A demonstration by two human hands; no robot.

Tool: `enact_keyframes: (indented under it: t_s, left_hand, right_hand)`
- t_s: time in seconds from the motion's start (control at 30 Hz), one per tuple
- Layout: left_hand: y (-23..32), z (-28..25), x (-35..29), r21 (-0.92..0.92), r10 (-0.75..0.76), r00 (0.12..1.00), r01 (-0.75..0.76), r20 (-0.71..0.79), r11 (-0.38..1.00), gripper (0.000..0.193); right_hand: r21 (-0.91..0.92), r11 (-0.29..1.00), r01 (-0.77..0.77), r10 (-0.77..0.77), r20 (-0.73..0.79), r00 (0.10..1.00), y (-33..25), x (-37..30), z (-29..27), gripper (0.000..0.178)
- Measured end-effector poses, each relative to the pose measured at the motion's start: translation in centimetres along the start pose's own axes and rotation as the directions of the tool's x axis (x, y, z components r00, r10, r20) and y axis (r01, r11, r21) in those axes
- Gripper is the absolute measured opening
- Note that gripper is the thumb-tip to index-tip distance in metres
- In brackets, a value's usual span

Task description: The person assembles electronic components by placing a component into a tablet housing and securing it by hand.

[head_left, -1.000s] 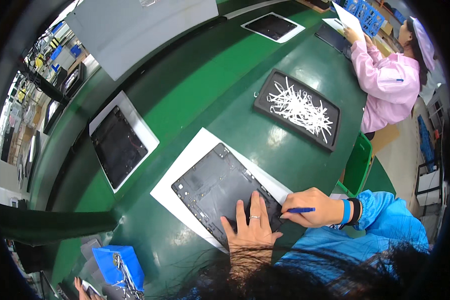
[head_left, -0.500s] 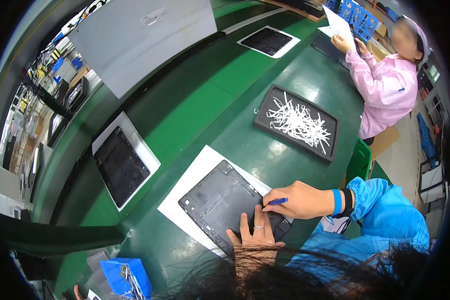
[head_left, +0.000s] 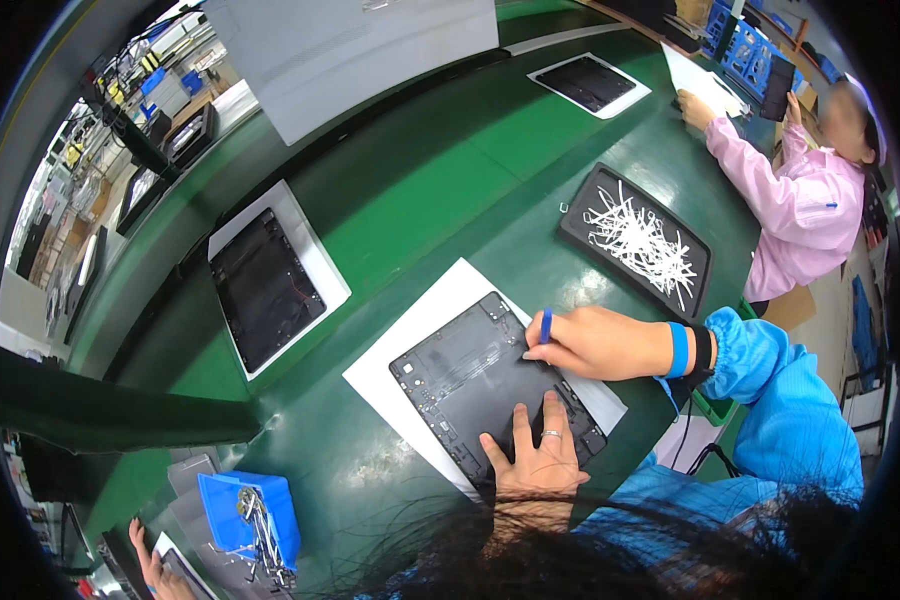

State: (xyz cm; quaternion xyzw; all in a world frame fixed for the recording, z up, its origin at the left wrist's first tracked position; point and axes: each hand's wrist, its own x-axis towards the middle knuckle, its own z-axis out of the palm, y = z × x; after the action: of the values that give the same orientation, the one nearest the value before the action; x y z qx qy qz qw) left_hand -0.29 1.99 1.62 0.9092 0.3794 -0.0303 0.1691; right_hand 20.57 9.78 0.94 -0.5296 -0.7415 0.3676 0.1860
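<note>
A black tablet housing [head_left: 460, 365], with small parts along its edges, lies open side up on a white sheet [head_left: 375, 375] on the green bench. My left hand [head_left: 538, 460] rests on its near part, fingers spread, a ring on one finger. Over the housing's right edge, my right hand [head_left: 605, 342] pinches a blue pen-like tool [head_left: 546, 326]. The tool's lower end is hidden by my fingers, so I cannot tell whether it touches the housing. A blue band and a black strap circle my right wrist.
Beyond my right hand stands a black tray [head_left: 582, 256] heaped with white strips [head_left: 635, 240]. Similar housings [head_left: 265, 290] lie on white sheets along the green belt [head_left: 410, 215]. A blue bin [head_left: 225, 515] holds metal pieces. A person in pink [head_left: 800, 195] handles a dark panel [head_left: 778, 88].
My right hand has moved away from my left fingers, up the housing's right edge, and the blue tool now points more upright. The person in pink has spread their hands and lifted a dark panel.
</note>
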Motion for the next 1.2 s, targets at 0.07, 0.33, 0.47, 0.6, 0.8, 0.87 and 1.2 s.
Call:
enact_keyframes:
  t_s: [0.07,0.33,0.47,0.6,0.8,0.87,1.2]
  left_hand:
    - [-0.1,-0.2,-0.5,-0.004,-0.024,1.0,0.024,-0.009,1.0,0.084]
    - [-0.3,-0.2,-0.9,0.031,-0.006,1.0,0.007,-0.026,0.999,0.086]
    - [-0.1,0.5,-0.8,0.033,-0.016,0.998,0.018,-0.054,0.999,0.087]
    - [-0.4,2.0,-0.2,0.068,0.008,0.994,0.0,-0.111,0.998,0.086]
    - [-0.6,0.5,-0.5,0.065,0.001,0.994,0.006,-0.108,0.998,0.087]
    - [-0.5,0.5,-1.0,0.068,0.016,0.993,-0.008,-0.118,0.998,0.087]
    - [-0.4,0.6,-1.5,0.02,-0.014,0.998,0.015,-0.068,1.0,0.091]
  right_hand:
    - [-0.196,0.964,0.178,-0.169,0.064,0.984,0.3,0.2,0.8,0.024]
    - [-0.201,0.955,0.217,-0.212,0.049,0.976,-0.3,-0.3,0.7,0.023]
    - [-0.093,0.982,0.167,-0.173,-0.07,0.982,-0.4,2.3,-0.6,0.022]
    - [-0.005,0.997,0.075,-0.075,-0.175,0.982,-0.5,5.1,-0.7,0.02]
    - [-0.191,0.936,0.295,-0.323,-0.138,0.936,0.3,6.1,-0.5,0.022]
    - [-0.195,0.95,0.245,-0.27,-0.112,0.956,-0.6,6.0,-0.4,0.024]
    - [-0.008,0.987,-0.159,0.134,-0.501,0.855,3.1,12.3,-3.4,0.029]
